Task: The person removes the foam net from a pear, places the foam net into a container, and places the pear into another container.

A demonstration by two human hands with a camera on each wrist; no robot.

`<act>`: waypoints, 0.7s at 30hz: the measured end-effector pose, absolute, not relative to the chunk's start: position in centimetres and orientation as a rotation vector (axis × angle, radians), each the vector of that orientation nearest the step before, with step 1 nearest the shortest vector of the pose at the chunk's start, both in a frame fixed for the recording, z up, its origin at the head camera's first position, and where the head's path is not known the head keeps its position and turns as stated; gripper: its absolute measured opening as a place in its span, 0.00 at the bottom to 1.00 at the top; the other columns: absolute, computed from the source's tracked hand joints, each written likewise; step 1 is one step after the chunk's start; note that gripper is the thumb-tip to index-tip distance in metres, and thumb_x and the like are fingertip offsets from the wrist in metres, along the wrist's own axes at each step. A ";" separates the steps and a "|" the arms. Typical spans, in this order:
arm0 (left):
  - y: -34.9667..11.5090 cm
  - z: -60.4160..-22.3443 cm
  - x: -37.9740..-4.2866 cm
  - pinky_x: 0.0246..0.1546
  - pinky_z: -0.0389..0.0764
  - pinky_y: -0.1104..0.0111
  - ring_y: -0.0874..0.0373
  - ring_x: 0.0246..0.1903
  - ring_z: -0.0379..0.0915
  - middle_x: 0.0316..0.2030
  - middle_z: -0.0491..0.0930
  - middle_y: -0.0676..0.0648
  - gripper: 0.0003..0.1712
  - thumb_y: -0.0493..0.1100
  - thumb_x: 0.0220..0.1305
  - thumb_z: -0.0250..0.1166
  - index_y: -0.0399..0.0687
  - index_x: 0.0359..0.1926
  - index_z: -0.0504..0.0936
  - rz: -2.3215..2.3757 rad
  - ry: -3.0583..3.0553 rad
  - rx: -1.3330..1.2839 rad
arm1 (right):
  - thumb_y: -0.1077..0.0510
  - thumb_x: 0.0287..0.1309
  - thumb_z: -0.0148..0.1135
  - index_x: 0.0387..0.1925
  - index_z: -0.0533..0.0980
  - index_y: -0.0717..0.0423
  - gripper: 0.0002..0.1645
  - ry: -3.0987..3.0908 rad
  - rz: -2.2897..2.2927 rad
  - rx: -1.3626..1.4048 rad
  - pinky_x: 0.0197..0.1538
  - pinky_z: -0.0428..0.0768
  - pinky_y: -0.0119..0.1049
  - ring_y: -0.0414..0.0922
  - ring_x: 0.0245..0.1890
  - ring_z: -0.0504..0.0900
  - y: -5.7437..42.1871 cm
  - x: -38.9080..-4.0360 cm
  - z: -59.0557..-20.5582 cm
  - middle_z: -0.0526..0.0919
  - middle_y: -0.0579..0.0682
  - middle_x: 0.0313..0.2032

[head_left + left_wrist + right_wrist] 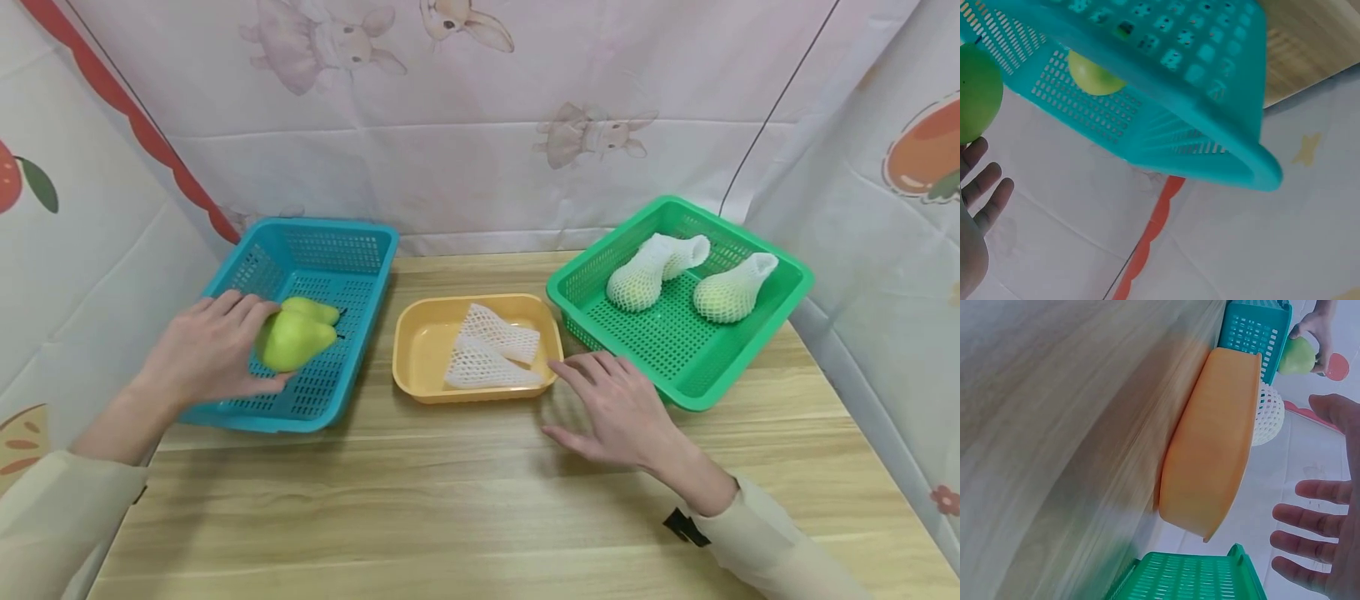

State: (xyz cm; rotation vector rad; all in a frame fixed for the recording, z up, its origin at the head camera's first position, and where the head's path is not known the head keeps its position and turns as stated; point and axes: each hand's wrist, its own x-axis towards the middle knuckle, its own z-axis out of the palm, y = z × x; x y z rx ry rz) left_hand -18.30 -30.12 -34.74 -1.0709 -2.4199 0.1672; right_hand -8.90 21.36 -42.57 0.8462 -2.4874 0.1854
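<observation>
Yellow-green, smooth-skinned pear (291, 342): hanging above the blue basket, lifted beyond its rim in the right wrist view. Handling (judged): probably moderately light, firm, slightly slippery on the glossy skin, liable to bruise if squeezed. The broad round belly should be giving the best hold; the thin dark stem at the right looks too weak for gripping.

Appearance: skin is showing an even bright green, paler where light is catching it; body is tapering rightward to the stem.

Grip: the bare left hand (213, 346) is pinching the belly from the left, fingers on the far side, thumb on the near side, opened only to the fruit's width.

Around it: a second yellow-green pear (321, 311) is lying in the rectangular blue perforated plastic basket (333, 250), partly hidden. To the right, a shallow yellow plastic tray (420, 358) is holding white foam-mesh sleeves (491, 368), lying flattened. The bare right hand (615, 408) is hovering just beside the tray's near right corner, fingers spread, holding nothing; cannot tell whether a fingertip is touching. Farther right, a green perforated plastic basket (667, 333) is holding three mesh-wrapped pears (726, 292).
</observation>
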 end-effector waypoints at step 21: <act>-30.7 -37.0 -19.6 0.32 0.82 0.54 0.44 0.36 0.72 0.37 0.80 0.38 0.49 0.67 0.35 0.81 0.35 0.48 0.75 0.311 -2.587 -1.059 | 0.21 0.62 0.55 0.63 0.81 0.54 0.48 -2.507 0.188 0.846 0.50 0.85 0.51 0.54 0.52 0.85 21.6 -8.7 -42.7 0.87 0.54 0.52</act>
